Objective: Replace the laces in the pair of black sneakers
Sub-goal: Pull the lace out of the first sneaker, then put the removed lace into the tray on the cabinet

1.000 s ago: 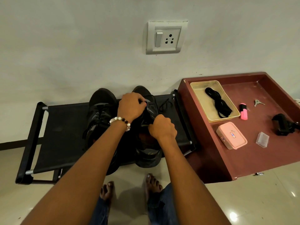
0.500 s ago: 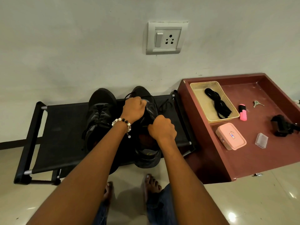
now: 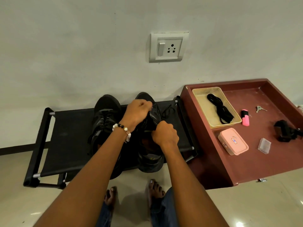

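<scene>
We see two black sneakers standing side by side on a low black fabric rack (image 3: 68, 133) against the wall, toes toward the wall. The left sneaker (image 3: 105, 115) sits untouched, its laces in place. Both hands are on the right sneaker (image 3: 147, 154): the left hand (image 3: 137, 112), with a beaded bracelet (image 3: 122, 131) at the wrist, is closed in a pinch over the front of the shoe's upper, and the right hand (image 3: 165, 135) is curled into a fist at the tongue area (what each pinches is hidden by the fingers, so we cannot tell whether it is lace or tongue). A loose black lace (image 3: 168, 110) lies on the rack just right of that shoe.

Beside the rack stands a maroon worktop (image 3: 246, 167) with raised edges. On it, a shallow beige tray (image 3: 201, 104) holds a bundle of black laces (image 3: 219, 110). Just beside the tray lies a closed pink box (image 3: 232, 143); we cannot see its contents. A pink highlighter (image 3: 245, 117), keys (image 3: 260, 109), a small clear case (image 3: 264, 145) and a black clamp-like object (image 3: 284, 133) lie apart on the worktop.
</scene>
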A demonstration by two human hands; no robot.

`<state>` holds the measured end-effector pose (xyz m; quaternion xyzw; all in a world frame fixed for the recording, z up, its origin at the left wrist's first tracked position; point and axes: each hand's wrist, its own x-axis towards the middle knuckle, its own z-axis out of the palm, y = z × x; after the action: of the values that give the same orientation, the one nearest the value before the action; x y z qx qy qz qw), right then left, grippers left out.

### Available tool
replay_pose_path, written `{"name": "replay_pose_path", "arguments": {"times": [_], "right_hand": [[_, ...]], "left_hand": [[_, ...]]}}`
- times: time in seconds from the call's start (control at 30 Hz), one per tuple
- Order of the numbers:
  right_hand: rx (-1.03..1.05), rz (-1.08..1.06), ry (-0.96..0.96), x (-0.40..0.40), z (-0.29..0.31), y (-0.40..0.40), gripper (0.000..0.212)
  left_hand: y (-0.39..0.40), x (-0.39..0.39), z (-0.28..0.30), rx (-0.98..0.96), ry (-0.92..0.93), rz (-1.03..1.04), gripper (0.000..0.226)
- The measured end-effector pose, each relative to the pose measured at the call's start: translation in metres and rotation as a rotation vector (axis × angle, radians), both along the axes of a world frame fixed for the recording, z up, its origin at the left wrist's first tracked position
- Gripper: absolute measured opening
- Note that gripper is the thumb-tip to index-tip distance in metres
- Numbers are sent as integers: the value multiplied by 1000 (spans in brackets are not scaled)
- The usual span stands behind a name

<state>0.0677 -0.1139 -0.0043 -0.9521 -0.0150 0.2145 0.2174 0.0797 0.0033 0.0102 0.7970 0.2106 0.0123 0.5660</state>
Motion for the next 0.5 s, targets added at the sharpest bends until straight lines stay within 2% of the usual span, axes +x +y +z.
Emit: {"name": "replay_pose_path", "arguments": {"times": [0.13, 0.2, 0.27, 0.33, 0.4, 0.5], "right_hand": [[89, -22, 66, -3, 8, -8, 24], [226, -28, 161, -2, 3, -14, 23], [442, -106, 257, -4, 10, -25, 10], [611, -205, 286, -10, 23, -36, 24], [616, -275, 119, -13, 36, -46, 50], [608, -211, -226, -17, 61, -50, 56]], "left_hand": [[-11, -13, 30, 318, -179, -256, 18], [-9, -16, 37, 401, -159, -355, 12], [-4, -24, 50, 491, -99, -451, 25], [0, -33, 68, 566, -36, -534, 45], [1, -43, 89, 571, 8, -558, 60], [1, -57, 118, 548, -25, -487, 63]]}}
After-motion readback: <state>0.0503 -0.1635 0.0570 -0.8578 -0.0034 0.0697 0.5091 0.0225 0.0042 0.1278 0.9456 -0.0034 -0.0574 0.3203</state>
